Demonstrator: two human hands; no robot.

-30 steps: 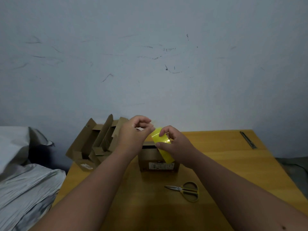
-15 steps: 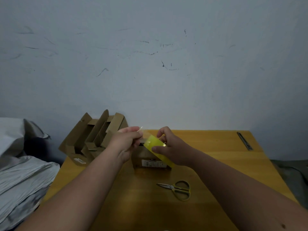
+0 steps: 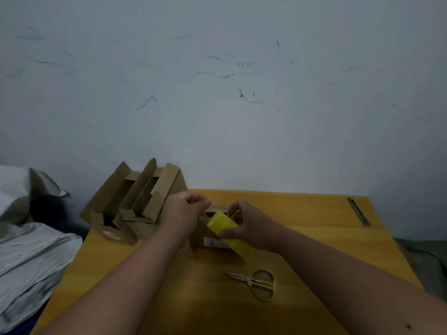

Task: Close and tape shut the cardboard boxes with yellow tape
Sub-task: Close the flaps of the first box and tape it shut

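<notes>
Compared with a second earlier, both hands have dropped onto the small cardboard box (image 3: 219,243) at table centre: the right hand (image 3: 251,226) grips the yellow tape roll (image 3: 228,232), and the left hand (image 3: 186,213), at its 9 o'clock, apparently pinches the free end, indicating taping is about to begin.

Plain room (home?): scuffed wall (image 3: 217,93), wooden table (image 3: 314,238), bedding (image 3: 29,257).

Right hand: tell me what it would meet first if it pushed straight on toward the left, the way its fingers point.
Most likely the left hand. The right hand grips the yellow tape roll with its fingers aimed left across the small cardboard box. Depth is unclear, so it might pass beside it.
</notes>
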